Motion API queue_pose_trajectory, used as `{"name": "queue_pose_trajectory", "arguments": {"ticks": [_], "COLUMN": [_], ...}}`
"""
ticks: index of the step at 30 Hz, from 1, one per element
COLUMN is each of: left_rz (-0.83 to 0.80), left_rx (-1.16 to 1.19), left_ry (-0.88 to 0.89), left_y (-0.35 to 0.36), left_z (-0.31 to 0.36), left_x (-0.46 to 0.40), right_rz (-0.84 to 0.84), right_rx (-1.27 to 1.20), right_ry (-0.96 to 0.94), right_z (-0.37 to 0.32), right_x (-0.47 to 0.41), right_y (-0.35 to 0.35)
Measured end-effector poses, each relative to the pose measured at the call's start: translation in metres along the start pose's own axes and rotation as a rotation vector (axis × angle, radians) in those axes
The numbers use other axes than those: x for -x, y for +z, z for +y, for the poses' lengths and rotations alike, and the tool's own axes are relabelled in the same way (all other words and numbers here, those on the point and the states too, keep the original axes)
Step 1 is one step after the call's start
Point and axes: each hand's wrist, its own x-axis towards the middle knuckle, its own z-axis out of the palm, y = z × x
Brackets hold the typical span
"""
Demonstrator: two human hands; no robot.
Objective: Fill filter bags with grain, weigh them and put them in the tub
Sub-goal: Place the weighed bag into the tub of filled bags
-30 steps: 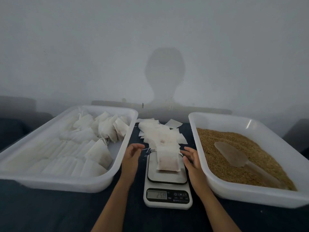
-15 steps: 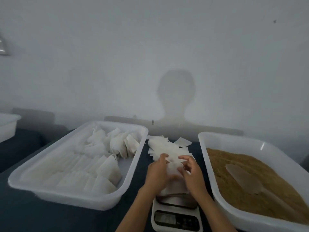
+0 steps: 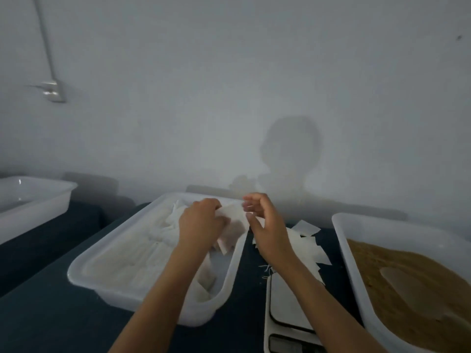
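Now that scale (image 3: 285,299) at lower centre sits bare, weighed filter bag (image 3: 233,222) has left it — up over far right corner of tub (image 3: 229,281), mid-frame. Left hand (image 3: 201,222) fingers pinch bag; right hand (image 3: 265,222) fingers loosely curled beside it, hold unclear. Looks like drop-in next. Grain tray (image 3: 351,250) waits, right edge.

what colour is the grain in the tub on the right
Golden brown grain in a white tub, seen in the head view.
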Motion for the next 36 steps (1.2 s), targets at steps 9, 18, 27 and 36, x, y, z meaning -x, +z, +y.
{"name": "queue_pose_trajectory", "arguments": {"ticks": [9,18,27,36], "left_rz": [-0.501,-0.672,-0.348,-0.179], "left_rx": [0.182,-0.047,-0.123,0.255], "left_ry": [-0.191,-0.112,0.018,0.067], "left_y": [0.042,0.064,0.062,0.061], "left_z": [-0.063,-0.070,-0.067,-0.008], "left_x": [-0.002,-0.001,-0.004,-0.016], "right_rz": [-0.625,-1.110,-0.827,-0.015], "right_rx": [0.487,1.133,0.446,0.483], "right_ry": [0.171,0.108,0.207,0.531], "right_z": [0.018,0.033,0.037,0.114], "right_x": [0.006,-0.001,-0.005,-0.003], "right_y": [0.050,0.086,0.051,-0.037]}}
